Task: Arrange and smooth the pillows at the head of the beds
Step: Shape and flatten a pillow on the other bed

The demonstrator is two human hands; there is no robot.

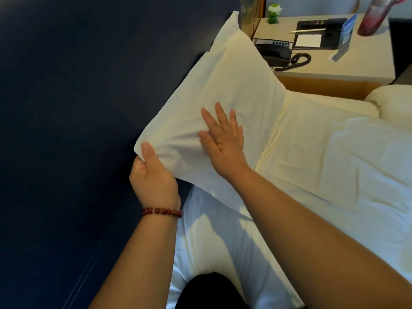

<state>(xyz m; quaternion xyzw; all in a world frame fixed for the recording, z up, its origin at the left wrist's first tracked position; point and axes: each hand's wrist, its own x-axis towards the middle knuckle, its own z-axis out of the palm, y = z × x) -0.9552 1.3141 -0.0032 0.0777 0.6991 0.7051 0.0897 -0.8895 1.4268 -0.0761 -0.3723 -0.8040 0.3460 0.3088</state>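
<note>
A white pillow [227, 85] leans against the dark blue headboard [78, 108] at the head of the bed. My left hand [153, 175], with a red bead bracelet on the wrist, pinches the pillow's near corner between thumb and fingers. My right hand [223, 139] lies flat on the pillow's face, fingers spread. A second white pillow [218, 239] lies below, partly under my arms. The white duvet [334, 163] covers the bed to the right.
A beige nightstand [334, 72] stands beyond the pillow with a black phone [276, 52], a notepad tray [316, 34], a green figurine [273, 14] and a blue card [344, 39]. Another bed's pillow [392, 101] shows at the right edge.
</note>
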